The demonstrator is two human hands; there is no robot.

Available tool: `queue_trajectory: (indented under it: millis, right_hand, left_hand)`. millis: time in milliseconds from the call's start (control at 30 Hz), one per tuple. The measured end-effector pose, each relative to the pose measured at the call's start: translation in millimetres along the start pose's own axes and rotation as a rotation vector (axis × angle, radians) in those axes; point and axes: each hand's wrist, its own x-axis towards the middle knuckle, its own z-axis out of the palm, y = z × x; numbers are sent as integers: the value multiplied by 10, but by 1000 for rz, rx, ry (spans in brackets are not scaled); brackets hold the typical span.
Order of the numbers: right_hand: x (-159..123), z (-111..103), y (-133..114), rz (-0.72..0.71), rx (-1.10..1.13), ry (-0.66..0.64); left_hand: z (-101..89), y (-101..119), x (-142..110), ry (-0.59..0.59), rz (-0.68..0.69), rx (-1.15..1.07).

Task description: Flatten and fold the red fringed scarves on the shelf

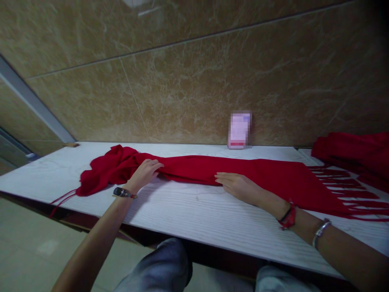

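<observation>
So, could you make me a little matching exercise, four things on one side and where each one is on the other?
Things
1. left hand
2. right hand
3. blurred pink object
4. silver bangle

Places
A. upright by the tiled wall
B. at the smoother stretch of the red cloth
C. around the right forearm
D. beside the bunched end of that cloth

Right pairs: 1-D, 2-B, 3-A, 4-C
</observation>
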Motion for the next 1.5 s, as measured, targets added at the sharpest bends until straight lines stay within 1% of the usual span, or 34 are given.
queue_trajectory:
  millis: [100, 133, 167, 200, 267, 300, 333, 367, 433, 500, 600, 667, 767, 900, 967, 1033, 1100, 1133, 1233, 1267, 1367, 1433, 1500]
  right_hand:
    - [-10, -33, 14, 67, 31, 73]
    - [-18, -48, 9, 67, 46, 58]
    - [-26, -64, -2, 51, 67, 15]
    - [-33, -78, -15, 25, 92, -47]
    - [-43, -97, -44, -10, 144, -164]
    - [-43, -102, -57, -6, 168, -198]
    - [-41, -103, -65, 11, 187, -210]
    - [-38, -100, -70, 37, 202, -207]
    - [-32, -84, -70, 87, 222, -178]
    - [-32, -61, -60, 104, 239, -164]
    - [-41, -35, -41, 82, 244, -197]
    - [-49, -34, -30, 67, 239, -232]
    - [-60, -55, -13, 12, 244, -269]
    - [-73, -93, 6, -57, 281, -305]
    - [-74, -108, 10, -68, 304, -307]
    - [-69, -121, 7, -61, 316, -286]
    - [-61, -132, -1, -28, 316, -245]
    - [-59, -137, -6, -12, 314, -225]
    - [-64, -144, -14, -24, 319, -244]
    - [-70, -143, -14, -40, 321, -266]
    - [-89, -136, -5, -69, 313, -311]
    - [-92, -136, -2, -69, 301, -321]
    - [-86, -145, -7, -67, 293, -324]
  left_hand:
    - [-137, -55, 88, 84, -61, 37]
    - [-185, -60, 86, 110, -71, 52]
    - [-223, -55, 60, 111, -68, 52]
    - [-248, -42, 11, 74, -40, 30]
    - [-262, 3, -134, -76, 49, -46]
    - [-258, 28, -211, -151, 90, -77]
    - [-254, 52, -277, -196, 108, -94]
    - [-251, 75, -323, -198, 90, -93]
    - [-257, 120, -344, -141, -2, -70]
    - [-263, 172, -287, -127, -49, -53]
    - [-249, 248, -196, -178, 16, -36]
    - [-221, 273, -205, -173, 43, -56]
    - [-167, 254, -324, -177, 53, -52]
    - [-131, 188, -488, -134, 30, 83]
    - [-144, 184, -515, -115, 34, 119]
    - [-168, 217, -501, -86, 1, 125]
    - [-187, 271, -460, -47, -32, 89]
    - [-190, 297, -437, -51, -18, 56]
    - [-171, 326, -390, -157, 75, -14]
    - [-159, 312, -390, -194, 83, -11]
    - [-145, 231, -423, -250, 38, 23]
    - [-196, 184, -431, -308, 52, -4]
    - [-311, 174, -374, -377, 94, -90]
